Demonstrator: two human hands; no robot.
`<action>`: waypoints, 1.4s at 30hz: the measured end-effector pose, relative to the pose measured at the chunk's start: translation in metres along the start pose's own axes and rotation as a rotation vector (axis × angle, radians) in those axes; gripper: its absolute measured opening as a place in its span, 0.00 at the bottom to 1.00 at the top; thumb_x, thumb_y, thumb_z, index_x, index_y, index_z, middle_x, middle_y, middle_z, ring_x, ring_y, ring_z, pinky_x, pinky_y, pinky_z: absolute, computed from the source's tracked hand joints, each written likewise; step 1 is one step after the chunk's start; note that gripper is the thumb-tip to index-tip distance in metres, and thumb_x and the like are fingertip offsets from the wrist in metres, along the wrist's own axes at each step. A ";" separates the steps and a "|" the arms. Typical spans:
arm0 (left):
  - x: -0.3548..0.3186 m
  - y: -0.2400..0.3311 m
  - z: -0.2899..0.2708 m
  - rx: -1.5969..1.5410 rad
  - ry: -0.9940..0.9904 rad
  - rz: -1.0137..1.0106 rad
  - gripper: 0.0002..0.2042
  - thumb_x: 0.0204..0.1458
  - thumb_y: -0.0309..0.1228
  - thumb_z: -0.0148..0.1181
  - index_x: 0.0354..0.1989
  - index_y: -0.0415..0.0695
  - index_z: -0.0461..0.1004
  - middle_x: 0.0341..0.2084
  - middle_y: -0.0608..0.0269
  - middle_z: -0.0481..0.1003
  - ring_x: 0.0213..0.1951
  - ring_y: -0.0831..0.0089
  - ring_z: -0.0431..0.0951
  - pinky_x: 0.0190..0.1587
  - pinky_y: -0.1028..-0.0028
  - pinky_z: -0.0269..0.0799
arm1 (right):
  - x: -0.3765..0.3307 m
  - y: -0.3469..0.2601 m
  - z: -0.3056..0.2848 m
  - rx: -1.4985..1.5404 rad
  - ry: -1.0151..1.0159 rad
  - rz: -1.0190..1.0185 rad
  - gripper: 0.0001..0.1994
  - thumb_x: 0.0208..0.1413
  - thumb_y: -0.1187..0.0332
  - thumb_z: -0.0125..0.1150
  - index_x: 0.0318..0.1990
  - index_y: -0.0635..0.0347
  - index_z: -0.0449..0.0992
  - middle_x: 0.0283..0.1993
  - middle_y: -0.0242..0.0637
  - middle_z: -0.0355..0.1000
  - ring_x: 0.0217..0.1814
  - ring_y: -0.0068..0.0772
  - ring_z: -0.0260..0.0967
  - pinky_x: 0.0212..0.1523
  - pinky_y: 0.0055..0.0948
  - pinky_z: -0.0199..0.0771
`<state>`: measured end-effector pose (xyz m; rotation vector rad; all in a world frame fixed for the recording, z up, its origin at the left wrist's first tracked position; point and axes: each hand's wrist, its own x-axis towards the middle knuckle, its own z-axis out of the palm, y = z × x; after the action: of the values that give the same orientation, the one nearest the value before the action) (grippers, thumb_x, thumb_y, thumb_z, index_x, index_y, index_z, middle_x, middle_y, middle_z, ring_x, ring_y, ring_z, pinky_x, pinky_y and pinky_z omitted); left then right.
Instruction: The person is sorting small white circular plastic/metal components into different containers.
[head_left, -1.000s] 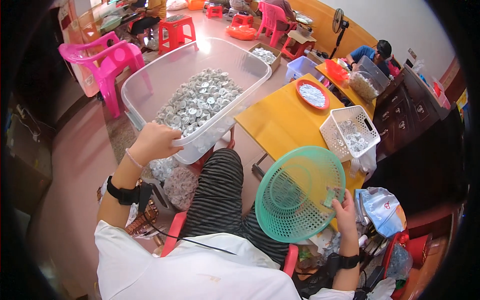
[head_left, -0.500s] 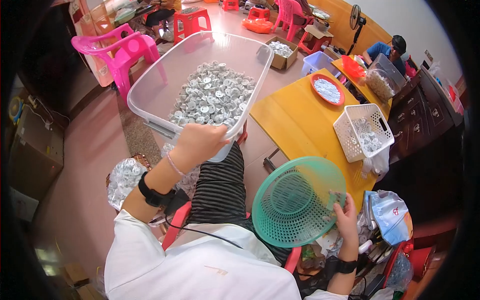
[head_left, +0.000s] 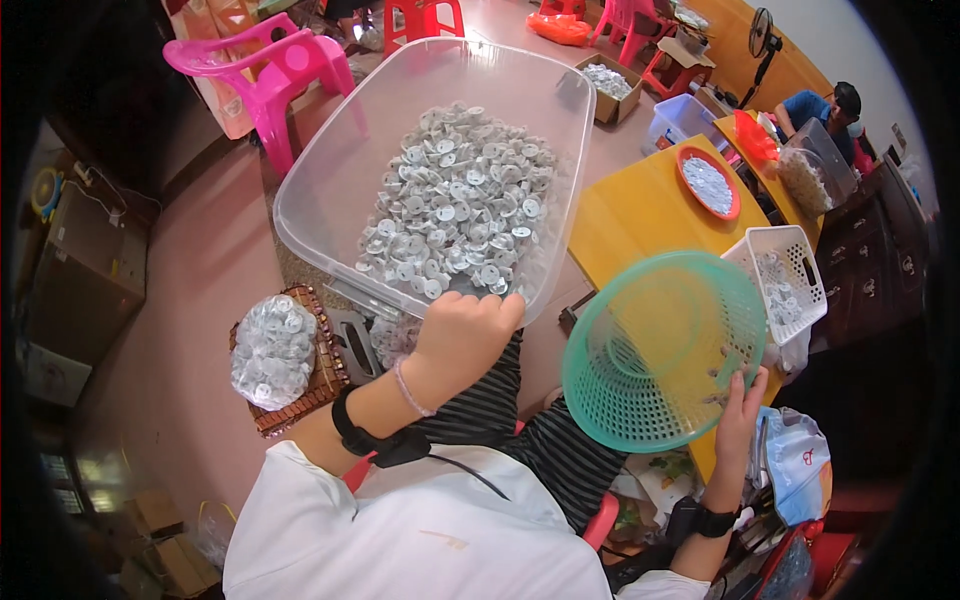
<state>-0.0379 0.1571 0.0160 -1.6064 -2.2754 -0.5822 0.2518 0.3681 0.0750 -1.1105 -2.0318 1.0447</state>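
Observation:
My left hand (head_left: 462, 340) is closed over the near rim of a large clear plastic bin (head_left: 325, 195). A heap of small grey-white round plastic-looking parts (head_left: 460, 205) lies in the bin, which is held up in front of me and tilted. At the right, the fingers of my right hand (head_left: 738, 415) grip the edge of a round green plastic colander (head_left: 612, 395). The colander looks empty and leans, partly covering the yellow table behind it.
A white perforated basket (head_left: 797, 322) and an orange-red dish (head_left: 715, 211) of pale pieces stand on the yellow table (head_left: 625, 205). Left of my legs lies a bag of parts (head_left: 272, 350). Beyond are a pink chair (head_left: 265, 75) and a person (head_left: 808, 105) in blue.
My view has shifted. The bin now appears nearer and larger, with its heap more in view. The colander has risen and moved right, still in my right hand.

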 end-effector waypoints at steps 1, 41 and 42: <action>-0.001 0.002 0.001 0.001 -0.003 -0.002 0.10 0.39 0.33 0.59 0.18 0.49 0.63 0.09 0.68 0.63 0.13 0.70 0.67 0.17 0.74 0.60 | 0.004 0.005 0.004 -0.036 0.020 -0.010 0.05 0.59 0.69 0.43 0.39 0.59 0.60 0.35 0.29 0.58 0.37 0.18 0.53 0.40 0.19 0.56; 0.005 -0.269 -0.048 -0.222 -0.011 -0.674 0.20 0.44 0.32 0.58 0.45 0.36 0.64 0.39 0.53 0.71 0.42 0.63 0.72 0.44 0.69 0.67 | 0.018 -0.119 0.155 -0.380 -0.732 -0.912 0.34 0.42 0.67 0.62 0.59 0.57 0.55 0.63 0.41 0.51 0.38 0.41 0.70 0.34 0.31 0.73; 0.003 -0.278 -0.045 -0.465 -0.260 -0.827 0.19 0.45 0.29 0.56 0.45 0.36 0.63 0.40 0.53 0.71 0.42 0.65 0.72 0.43 0.70 0.68 | 0.018 -0.124 0.162 -0.378 -0.723 -0.918 0.34 0.42 0.67 0.62 0.59 0.57 0.55 0.63 0.41 0.51 0.38 0.41 0.70 0.34 0.31 0.73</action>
<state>-0.3011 0.0560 0.0136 -0.8383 -3.1616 -1.2188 0.0669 0.2838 0.0987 0.2055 -2.9173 0.5974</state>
